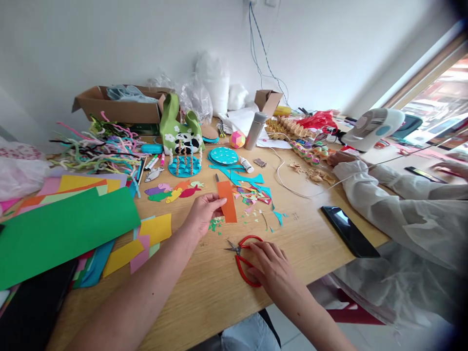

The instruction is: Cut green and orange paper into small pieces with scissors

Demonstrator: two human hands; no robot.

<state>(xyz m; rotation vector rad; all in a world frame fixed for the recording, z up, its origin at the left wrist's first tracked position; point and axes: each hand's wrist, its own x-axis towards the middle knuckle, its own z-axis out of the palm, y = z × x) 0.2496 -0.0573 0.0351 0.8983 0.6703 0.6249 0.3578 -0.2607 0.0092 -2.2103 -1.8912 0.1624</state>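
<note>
My left hand (208, 210) pinches an orange strip of paper (228, 204) above the table, thumb on its face. A dark pen-like tip (216, 177) shows just behind the strip's top. My right hand (272, 265) has its fingers at the loops of small red-handled scissors (239, 250), whose blades stand apart and point left. Beyond the strip lie several cut paper fish (175, 191) in different colours. Small green scraps (216, 224) are scattered under the strip, and a heap of coloured offcuts (252, 194) lies to its right.
A large green sheet (69, 234) tops stacked coloured paper at left, near pipe cleaners (98, 146). Blue discs (224, 156), a glue bottle (246, 165) and a green panda bag (182, 131) stand behind. At right are a phone (349, 231) and a co-worker's white sleeves (395, 204).
</note>
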